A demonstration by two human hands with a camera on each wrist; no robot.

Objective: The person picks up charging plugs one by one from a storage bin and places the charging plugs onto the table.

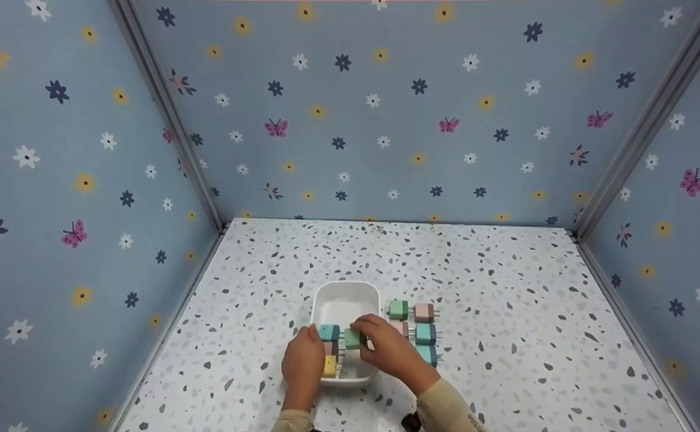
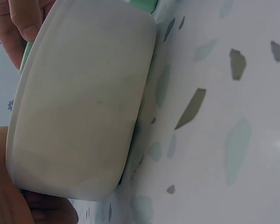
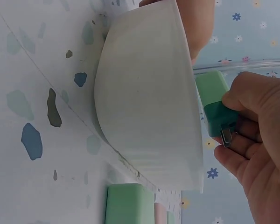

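Note:
A white plastic bin (image 1: 348, 288) stands on the table with several plug chargers in its near part. Among them are a blue charger (image 1: 329, 332), a brownish-pink one (image 1: 330, 350) and a yellow one (image 1: 330, 366). My left hand (image 1: 303, 360) holds the bin's left side, seen also at the lower left of the left wrist view. Over the bin, my right hand (image 1: 388, 347) pinches a green charger (image 3: 214, 100) between thumb and fingers. Its metal prongs show in the right wrist view, and it sits by the rim there.
Right of the bin lie more chargers: a green one (image 1: 398, 309), a pink one (image 1: 424, 312), and two blue ones (image 1: 425, 333), with another pink one partly behind my right hand. Blue flowered panels (image 1: 385, 114) enclose the speckled white table (image 1: 505, 336).

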